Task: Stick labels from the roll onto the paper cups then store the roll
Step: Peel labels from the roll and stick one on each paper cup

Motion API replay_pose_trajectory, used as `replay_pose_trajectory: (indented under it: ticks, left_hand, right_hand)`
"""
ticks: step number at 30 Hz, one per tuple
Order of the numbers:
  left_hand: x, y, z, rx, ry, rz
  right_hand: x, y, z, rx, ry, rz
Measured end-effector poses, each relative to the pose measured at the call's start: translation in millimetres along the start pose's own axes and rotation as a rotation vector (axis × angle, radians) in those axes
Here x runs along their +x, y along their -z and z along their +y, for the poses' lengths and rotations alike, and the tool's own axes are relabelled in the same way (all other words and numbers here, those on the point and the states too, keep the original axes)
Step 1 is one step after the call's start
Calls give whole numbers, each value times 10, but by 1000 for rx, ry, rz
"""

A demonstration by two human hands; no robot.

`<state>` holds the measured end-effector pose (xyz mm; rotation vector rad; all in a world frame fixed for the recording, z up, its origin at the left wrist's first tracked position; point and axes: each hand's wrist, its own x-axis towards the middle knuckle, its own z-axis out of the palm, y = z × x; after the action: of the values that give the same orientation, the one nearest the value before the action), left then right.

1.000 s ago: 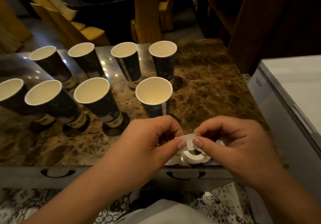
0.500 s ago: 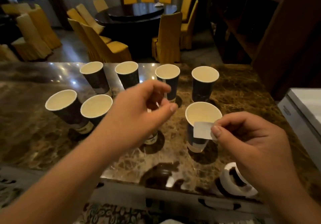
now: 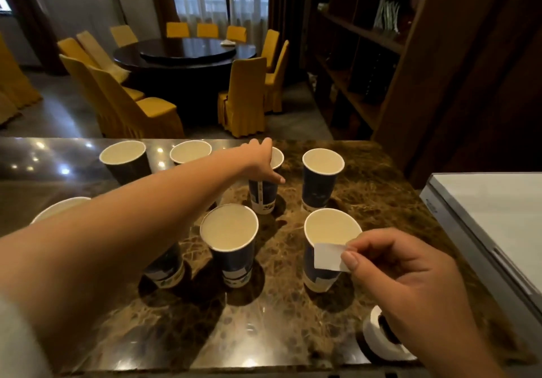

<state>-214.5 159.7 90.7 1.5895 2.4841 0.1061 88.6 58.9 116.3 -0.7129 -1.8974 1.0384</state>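
Note:
Several dark blue paper cups stand upright on the brown marble table point(image 3: 293, 328). My left hand point(image 3: 261, 162) reaches across to a back-row cup point(image 3: 264, 196) and its fingers wrap around the rim. My right hand point(image 3: 410, 284) pinches a blank white label point(image 3: 328, 257) between thumb and forefinger, held in front of the near right cup point(image 3: 328, 234). The white label roll point(image 3: 378, 339) lies on the table at the front right, partly hidden by my right wrist. Another cup point(image 3: 230, 240) stands at the front centre and one point(image 3: 321, 178) at the back right.
A white and grey box point(image 3: 492, 231) sits at the table's right edge. More cups point(image 3: 126, 159) line the left side, some hidden by my left forearm. A dark wooden shelf point(image 3: 381, 55) rises behind on the right; yellow-covered chairs point(image 3: 243, 96) surround a round table beyond.
My left hand has reached forward from the table's middle to the back-row cup and closed on its rim. My right hand keeps the peeled label near the front right cup. The view tilted up.

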Motion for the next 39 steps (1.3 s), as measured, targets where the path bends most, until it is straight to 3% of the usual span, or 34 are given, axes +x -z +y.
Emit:
replay_pose_trajectory:
  ticks: [5, 10, 15, 21, 25, 28, 31, 35, 39]
  left_hand:
    - [73, 54, 15, -92, -29, 101]
    - [-231, 678, 10, -266, -116, 195]
    - [-816, 1280, -75, -684, -272, 105]
    - [-1352, 1239, 23, -1091, -338, 88]
    - [-1504, 949, 156, -1506, -264, 265]
    - [-1621, 792, 312, -1728, -158, 244]
    - [-1683, 667, 305, -1790, -117, 147]
    - [-1774, 489, 186, -1702, -283, -2]
    - [-1820, 397, 156, -1714, -281, 43]
  right_hand:
    - [12, 20, 3, -20, -20, 30]
    - [149, 35, -117, 23, 6, 56]
    - [513, -32, -343, 136, 84, 60]
    - [895, -301, -429, 452, 74, 29]
    - [856, -478, -364, 692, -7, 26]
    - [828, -578, -417, 802, -35, 7]
    - [845, -590, -478, 875, -79, 2]
    - [876, -548, -490, 915, -183, -25]
    - [844, -564, -432, 814, -197, -55]
